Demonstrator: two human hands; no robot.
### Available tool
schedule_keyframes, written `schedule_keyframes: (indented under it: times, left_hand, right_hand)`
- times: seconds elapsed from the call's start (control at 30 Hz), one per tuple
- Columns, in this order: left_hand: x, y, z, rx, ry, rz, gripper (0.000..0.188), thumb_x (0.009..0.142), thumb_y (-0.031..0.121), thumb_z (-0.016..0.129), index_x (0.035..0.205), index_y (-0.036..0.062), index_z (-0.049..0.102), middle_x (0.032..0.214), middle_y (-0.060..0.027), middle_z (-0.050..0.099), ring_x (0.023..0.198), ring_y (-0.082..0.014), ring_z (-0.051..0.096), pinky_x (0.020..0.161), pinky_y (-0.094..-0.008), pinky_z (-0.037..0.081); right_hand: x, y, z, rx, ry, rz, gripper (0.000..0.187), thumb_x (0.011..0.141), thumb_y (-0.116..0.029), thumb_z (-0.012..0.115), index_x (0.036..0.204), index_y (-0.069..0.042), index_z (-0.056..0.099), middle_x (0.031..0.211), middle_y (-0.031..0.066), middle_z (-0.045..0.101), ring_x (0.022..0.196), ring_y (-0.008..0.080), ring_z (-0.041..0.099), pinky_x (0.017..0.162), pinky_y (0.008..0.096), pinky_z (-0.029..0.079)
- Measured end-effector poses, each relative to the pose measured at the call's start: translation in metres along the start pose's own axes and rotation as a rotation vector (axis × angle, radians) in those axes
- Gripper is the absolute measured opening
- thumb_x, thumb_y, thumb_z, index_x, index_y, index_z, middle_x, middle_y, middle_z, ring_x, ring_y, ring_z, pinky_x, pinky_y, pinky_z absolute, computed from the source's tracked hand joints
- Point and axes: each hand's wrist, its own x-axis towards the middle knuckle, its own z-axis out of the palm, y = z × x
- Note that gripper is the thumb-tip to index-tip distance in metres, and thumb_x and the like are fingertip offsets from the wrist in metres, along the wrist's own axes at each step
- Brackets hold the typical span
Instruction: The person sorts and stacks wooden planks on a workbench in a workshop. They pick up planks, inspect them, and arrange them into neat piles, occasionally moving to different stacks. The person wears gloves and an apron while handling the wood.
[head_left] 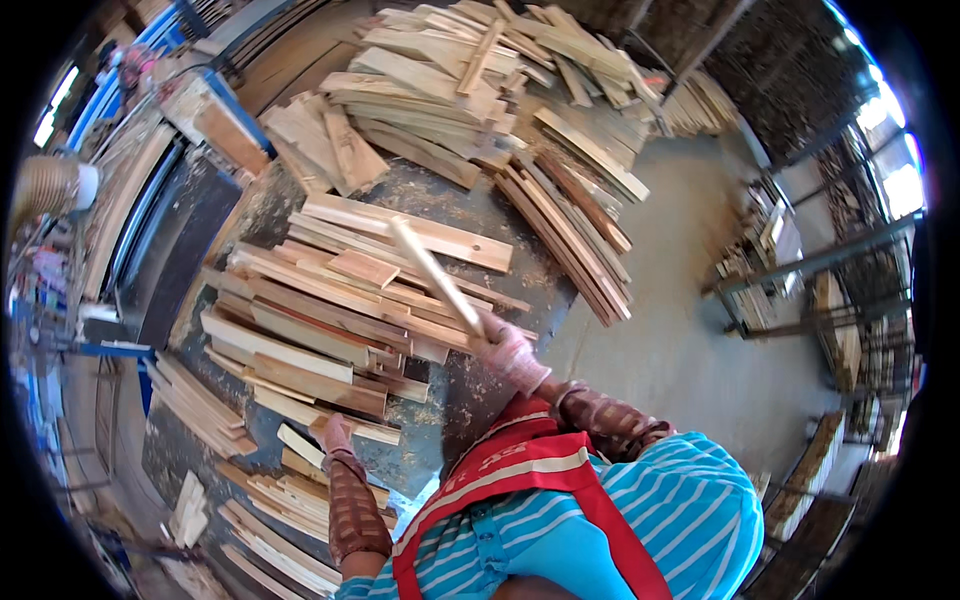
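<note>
My right hand [508, 355], in a pale pinkish work glove, is closed round the near end of a light wooden strip [435, 275]. The strip is raised over the stacked boards and slants away to the upper left. My left hand [335, 436], also gloved, is low at the near edge of the stack of wooden strips [320, 375]. Beside it lies a short pale piece of wood [301, 445]; whether the fingers grip this piece or only rest by it is not clear. Brown patterned sleeves cover both forearms.
The dark worktable [465, 385] carries several groups of boards. A large heap of planks [430, 85] rises at the far side, with long strips [560, 240] at its right edge. Machinery with a ribbed hose [45, 190] stands left; metal racks [800, 270] stand right.
</note>
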Motion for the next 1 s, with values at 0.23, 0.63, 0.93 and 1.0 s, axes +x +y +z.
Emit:
schedule_keyframes:
  times: [0.23, 0.63, 0.93, 1.0]
  left_hand:
    - [-0.077, 0.069, 0.011, -0.27, -0.181, 0.242, 0.036, 0.08, 0.003, 0.066, 0.115, 0.0009, 0.058, 0.102, -0.0087, 0.064, 0.089, -0.0199, 0.06, 0.074, -0.0325, 0.051]
    - [-0.193, 0.165, 0.116, -0.604, -0.518, -0.089, 0.038, 0.092, 0.009, 0.061, 0.129, 0.0039, 0.054, 0.101, -0.0095, 0.067, 0.081, -0.025, 0.069, 0.067, -0.0343, 0.059]
    - [-0.126, 0.138, 0.105, -0.65, -0.361, -0.183, 0.04, 0.085, 0.011, 0.069, 0.12, -0.0013, 0.055, 0.095, -0.0139, 0.068, 0.084, -0.0323, 0.072, 0.072, -0.0449, 0.063]
    - [-0.122, 0.125, 0.108, -0.608, -0.334, -0.191, 0.038, 0.085, 0.012, 0.07, 0.118, -0.0017, 0.056, 0.093, -0.0139, 0.068, 0.083, -0.0328, 0.072, 0.071, -0.0452, 0.063]
  right_hand:
    - [0.059, -0.003, -0.048, 0.074, -0.084, -0.16, 0.056, 0.093, -0.01, 0.062, 0.147, -0.006, 0.05, 0.107, 0.0042, 0.067, 0.098, 0.0134, 0.059, 0.088, 0.0286, 0.05]
    - [0.077, -0.088, 0.058, -0.22, -0.75, -0.662, 0.035, 0.103, -0.027, 0.053, 0.125, -0.001, 0.063, 0.127, 0.0215, 0.063, 0.117, 0.0403, 0.06, 0.101, 0.0432, 0.047]
    - [0.194, -0.047, 0.032, -0.823, -0.256, -0.383, 0.052, 0.082, -0.038, 0.071, 0.122, -0.008, 0.059, 0.116, 0.0198, 0.066, 0.104, 0.0422, 0.064, 0.088, 0.0507, 0.052]
    - [0.201, -0.038, 0.029, -0.906, -0.412, -0.214, 0.055, 0.08, -0.041, 0.071, 0.12, -0.007, 0.058, 0.114, 0.0207, 0.065, 0.104, 0.0428, 0.064, 0.088, 0.0514, 0.052]
